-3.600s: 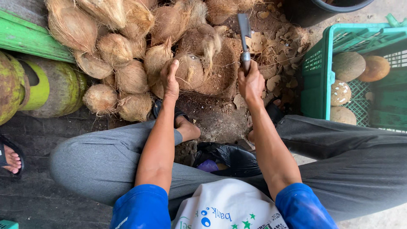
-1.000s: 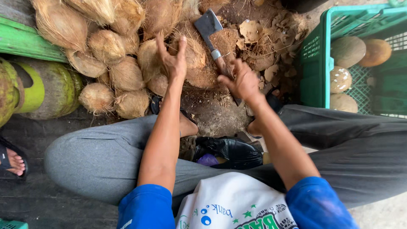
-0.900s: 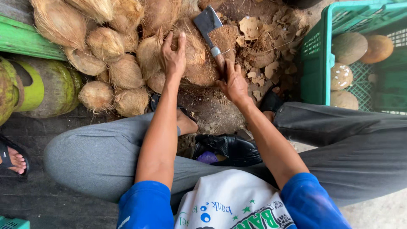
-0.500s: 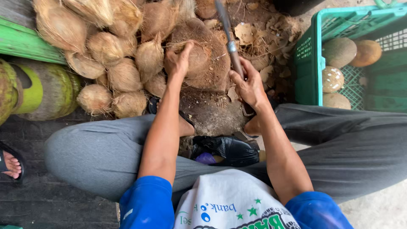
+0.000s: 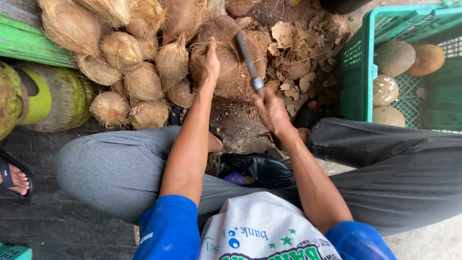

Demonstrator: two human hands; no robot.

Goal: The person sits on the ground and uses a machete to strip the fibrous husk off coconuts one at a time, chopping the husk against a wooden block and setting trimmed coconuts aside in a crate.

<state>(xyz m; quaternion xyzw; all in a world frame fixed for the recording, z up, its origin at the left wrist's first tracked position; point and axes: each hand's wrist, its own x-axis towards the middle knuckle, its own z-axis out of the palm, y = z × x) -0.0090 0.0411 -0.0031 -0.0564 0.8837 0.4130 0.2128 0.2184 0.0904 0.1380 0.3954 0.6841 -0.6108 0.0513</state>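
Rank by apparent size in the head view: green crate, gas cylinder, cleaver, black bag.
1. Green crate, cut off by the frame.
2. Gas cylinder, also cut off.
3. Black bag.
4. Cleaver, seen edge-on in the right hand, so unsure.

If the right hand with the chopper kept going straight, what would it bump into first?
Most likely the husked coconut the left hand rests on: the right hand aims the cleaver at it, though depth is unclear.
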